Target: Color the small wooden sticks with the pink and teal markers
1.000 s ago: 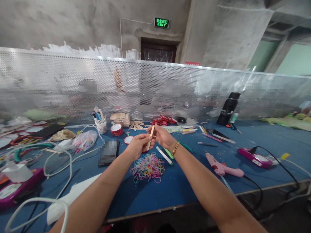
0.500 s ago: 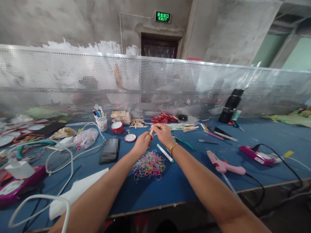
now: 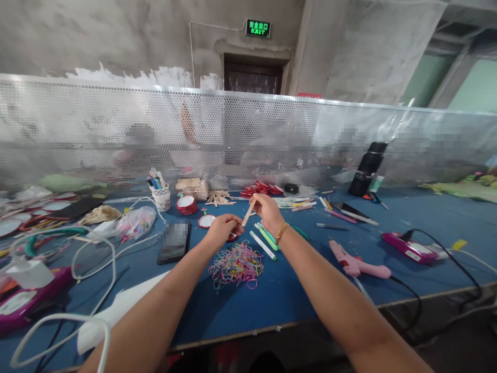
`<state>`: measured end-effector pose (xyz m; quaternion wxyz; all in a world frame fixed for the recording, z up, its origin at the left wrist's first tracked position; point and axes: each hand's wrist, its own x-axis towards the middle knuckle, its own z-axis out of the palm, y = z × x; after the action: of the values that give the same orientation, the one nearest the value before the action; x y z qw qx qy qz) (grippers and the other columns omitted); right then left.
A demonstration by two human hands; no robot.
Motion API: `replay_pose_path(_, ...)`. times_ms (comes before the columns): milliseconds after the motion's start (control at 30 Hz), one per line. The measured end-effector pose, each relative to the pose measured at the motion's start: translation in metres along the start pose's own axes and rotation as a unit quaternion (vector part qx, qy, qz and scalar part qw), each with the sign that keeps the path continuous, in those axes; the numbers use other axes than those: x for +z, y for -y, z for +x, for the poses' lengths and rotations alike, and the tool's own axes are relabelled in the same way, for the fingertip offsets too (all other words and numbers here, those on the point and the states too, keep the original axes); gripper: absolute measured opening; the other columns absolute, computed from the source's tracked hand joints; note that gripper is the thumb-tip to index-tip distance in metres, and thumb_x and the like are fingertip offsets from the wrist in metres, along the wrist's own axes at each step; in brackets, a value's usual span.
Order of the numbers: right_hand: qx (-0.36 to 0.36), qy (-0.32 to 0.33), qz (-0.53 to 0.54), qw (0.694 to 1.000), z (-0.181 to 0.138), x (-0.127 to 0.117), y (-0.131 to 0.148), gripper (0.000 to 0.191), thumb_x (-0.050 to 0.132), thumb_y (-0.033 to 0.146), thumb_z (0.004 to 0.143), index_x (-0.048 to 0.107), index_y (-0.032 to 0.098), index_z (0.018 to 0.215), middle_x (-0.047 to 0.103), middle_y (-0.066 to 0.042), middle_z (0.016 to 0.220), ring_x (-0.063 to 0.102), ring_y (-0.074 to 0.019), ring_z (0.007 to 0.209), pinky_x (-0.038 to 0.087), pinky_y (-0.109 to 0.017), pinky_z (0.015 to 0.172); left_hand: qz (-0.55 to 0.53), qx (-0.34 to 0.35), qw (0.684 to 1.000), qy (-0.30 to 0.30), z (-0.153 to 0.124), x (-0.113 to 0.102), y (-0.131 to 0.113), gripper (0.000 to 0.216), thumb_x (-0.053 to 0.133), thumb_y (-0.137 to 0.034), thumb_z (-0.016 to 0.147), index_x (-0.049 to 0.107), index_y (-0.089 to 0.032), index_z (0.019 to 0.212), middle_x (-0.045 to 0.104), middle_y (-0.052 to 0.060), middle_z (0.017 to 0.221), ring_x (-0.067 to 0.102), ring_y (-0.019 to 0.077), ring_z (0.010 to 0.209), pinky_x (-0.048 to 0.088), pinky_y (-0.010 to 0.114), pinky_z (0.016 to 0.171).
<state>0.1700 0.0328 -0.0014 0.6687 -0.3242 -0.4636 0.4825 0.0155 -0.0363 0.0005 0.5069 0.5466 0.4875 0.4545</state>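
Note:
My right hand (image 3: 267, 211) pinches a pale wooden craft stick (image 3: 248, 213) that slants down to the left above the blue table (image 3: 295, 290). My left hand (image 3: 222, 231) hovers with curled fingers just over a heap of coloured rubber bands (image 3: 235, 265); its fingertips are turned down and I cannot see anything in them. A gold bracelet (image 3: 281, 232) sits on my right wrist. White and green marker pens (image 3: 264, 242) lie right beside my right wrist.
A pink glue gun (image 3: 355, 263) lies to the right, a purple device (image 3: 407, 246) with a cable beyond it. A phone (image 3: 174, 241), a pen cup (image 3: 161, 196), red-rimmed lids (image 3: 187, 204) and white cables (image 3: 89, 254) crowd the left. A black bottle (image 3: 367, 168) stands by the perforated screen (image 3: 233, 134).
Both hands held the stick together before. My left hand has let go and dropped toward the rubber bands, while my right hand keeps the stick and has tilted it.

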Motion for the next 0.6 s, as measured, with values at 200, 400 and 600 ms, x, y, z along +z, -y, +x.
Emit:
replay_pose_path(200,0.027,0.024,0.026,0.999,-0.005,0.004,0.005,0.031,0.071,0.047,0.061,0.06,0.019,0.058,0.06,0.0,0.062,0.051,-0.0118,0.057,0.039,-0.024,0.052,0.012,-0.005,0.999,0.041,-0.006,-0.002,-0.007,0.02,0.075,-0.031,0.071,0.068,-0.013,0.074,0.071,0.006,0.064,0.061,0.0102,0.053,0.043,0.02,0.051)
replay_pose_path(400,-0.038,0.032,-0.031,0.998,-0.008,0.007,0.005,0.032,0.071,0.048,0.067,0.063,0.018,0.057,0.059,-0.001,0.062,0.051,-0.0127,0.061,0.041,-0.025,0.059,-0.005,0.028,1.0,-0.007,-0.006,-0.003,-0.012,0.032,0.068,-0.044,0.079,0.067,-0.013,0.07,0.067,0.003,0.058,0.058,0.0098,0.051,0.042,0.021,0.052)
replay_pose_path(600,-0.052,0.046,-0.074,0.995,-0.017,0.014,0.003,0.038,0.068,0.056,0.072,0.069,0.018,0.071,0.059,0.0,0.065,0.047,-0.0107,0.058,0.039,-0.025,0.056,-0.03,-0.015,0.998,0.059,-0.009,0.001,-0.009,0.021,0.073,-0.031,0.077,0.07,-0.012,0.085,0.073,0.008,0.076,0.064,0.0104,0.06,0.043,0.019,0.052)
